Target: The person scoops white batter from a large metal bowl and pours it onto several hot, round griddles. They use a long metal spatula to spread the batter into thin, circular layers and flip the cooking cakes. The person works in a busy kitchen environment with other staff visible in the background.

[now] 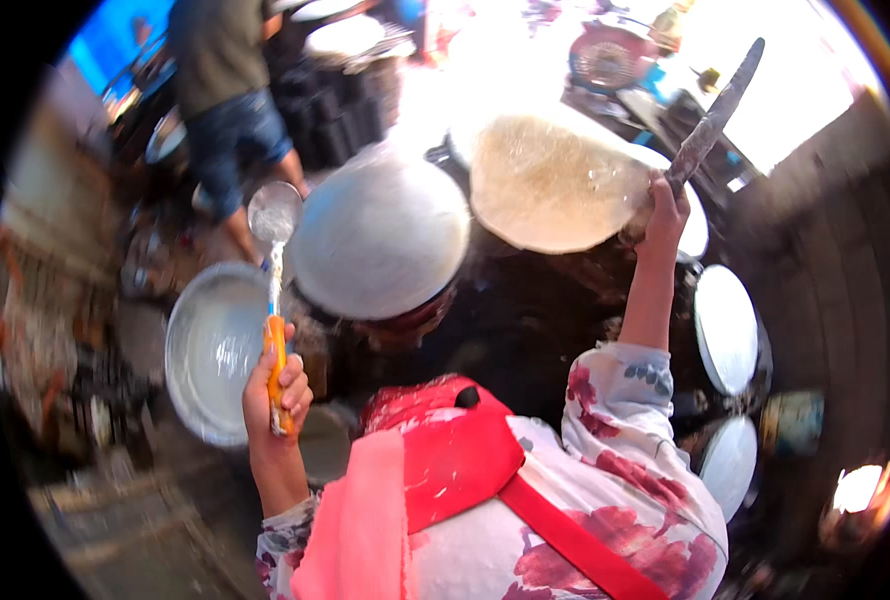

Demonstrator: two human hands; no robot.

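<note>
My left hand is closed around the orange handle of a ladle, its bowl raised and smeared with white batter. Below it to the left stands a wide metal basin with milky white liquid inside. At the right, my right hand grips a long, flat, dark spatula whose rounded tip points up and away. Against that hand's fingers lies the edge of a thin, round, beige sheet, resembling a large crepe; whether the fingers pinch it cannot be told. A round, pale griddle sits between the ladle and the sheet.
More round, whitish pans or lids line the right side. A lit fire opening glows at lower right. Another person in denim shorts stands at far left. A red fan is at the back, near strong glare.
</note>
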